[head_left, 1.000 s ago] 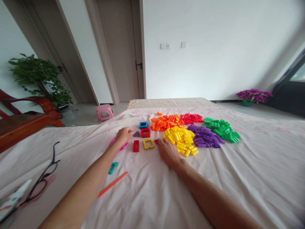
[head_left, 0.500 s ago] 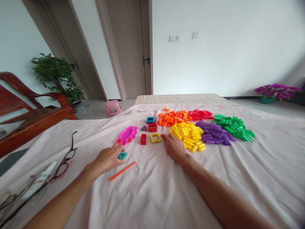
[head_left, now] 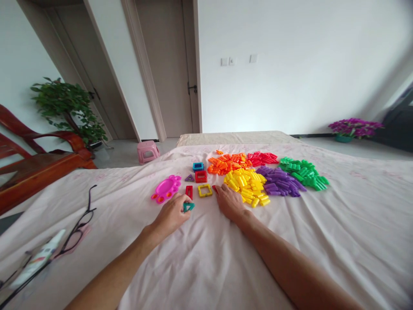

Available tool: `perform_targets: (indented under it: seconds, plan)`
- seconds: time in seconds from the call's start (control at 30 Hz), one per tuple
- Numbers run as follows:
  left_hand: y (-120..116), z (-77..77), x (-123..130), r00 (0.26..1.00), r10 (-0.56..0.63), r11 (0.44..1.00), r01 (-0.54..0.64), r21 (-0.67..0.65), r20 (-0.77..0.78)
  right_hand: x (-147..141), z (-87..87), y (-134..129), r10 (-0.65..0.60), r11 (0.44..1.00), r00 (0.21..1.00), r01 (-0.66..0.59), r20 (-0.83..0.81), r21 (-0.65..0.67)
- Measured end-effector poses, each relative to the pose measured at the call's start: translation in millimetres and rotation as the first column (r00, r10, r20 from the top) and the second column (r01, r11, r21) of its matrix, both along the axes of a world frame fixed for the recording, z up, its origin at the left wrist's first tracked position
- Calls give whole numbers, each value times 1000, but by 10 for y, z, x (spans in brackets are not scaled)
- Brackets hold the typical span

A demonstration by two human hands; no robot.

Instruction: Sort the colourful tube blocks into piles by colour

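Observation:
My left hand (head_left: 174,212) is closed on a teal triangular piece (head_left: 189,207), just below a red rectangular piece (head_left: 189,192). My right hand (head_left: 229,201) rests on the cloth, its fingertips on a small red piece (head_left: 214,189) beside a yellow square frame (head_left: 204,190). Behind these lie red square frames (head_left: 200,176), a purple triangle (head_left: 189,178) and blue frames (head_left: 198,166). A pink paw-shaped tray (head_left: 166,187) sits left of them. Yellow pieces (head_left: 247,185) lie heaped right beside my right hand.
Heaps of orange (head_left: 229,163), red (head_left: 263,159), purple (head_left: 279,181) and green pieces (head_left: 303,173) spread rightward over the cloth. Eyeglasses (head_left: 75,234) and a white tube (head_left: 38,258) lie at the left. A pink stool (head_left: 148,152) stands beyond.
My left hand has moved right with the teal triangle and closed on it. The orange stick that lay below it is no longer seen. The view has shifted slightly; my right hand stays by the small red piece.

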State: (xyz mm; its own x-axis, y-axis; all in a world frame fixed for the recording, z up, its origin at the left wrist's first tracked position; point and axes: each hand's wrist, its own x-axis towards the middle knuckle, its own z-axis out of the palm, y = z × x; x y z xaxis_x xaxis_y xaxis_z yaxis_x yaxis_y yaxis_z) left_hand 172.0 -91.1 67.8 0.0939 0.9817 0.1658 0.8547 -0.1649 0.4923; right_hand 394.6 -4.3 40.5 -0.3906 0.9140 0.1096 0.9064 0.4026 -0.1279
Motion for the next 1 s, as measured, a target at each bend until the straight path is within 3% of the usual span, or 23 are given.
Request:
perform_targets:
  seconds: [0.17,0.3,0.43,0.5,0.6,0.67,0.8,1.0]
  plan:
    - [85,-147,79,989,-129,991,130,12,-77,-5,-1,18,4,1000,1000,-4,13,11]
    - [46,-149,52,973,-195,979,201,40,-123,-2,-1,18,14,1000,1000,-14,9,5]
    - [-51,-49,153,971,-90,989,114,95,-222,0,3,11,14,1000,1000,-14,1,3]
    - [-83,-19,226,957,-26,997,45,59,-288,0,9,8,13,1000,1000,-13,-2,-5]
    - [-79,-39,301,939,-19,1000,12,-23,-345,-2,19,1,15,1000,1000,-15,-7,-15]
    - [-55,-80,317,935,-34,999,34,-7,-354,-6,19,-5,10,1000,1000,-11,-11,-13]
    - [-20,-147,300,953,-94,993,112,47,-289,-32,-4,0,-41,999,999,42,4,-21]
    - [-23,-231,175,965,-258,963,260,76,-36,-40,-11,22,-60,998,998,60,7,2]
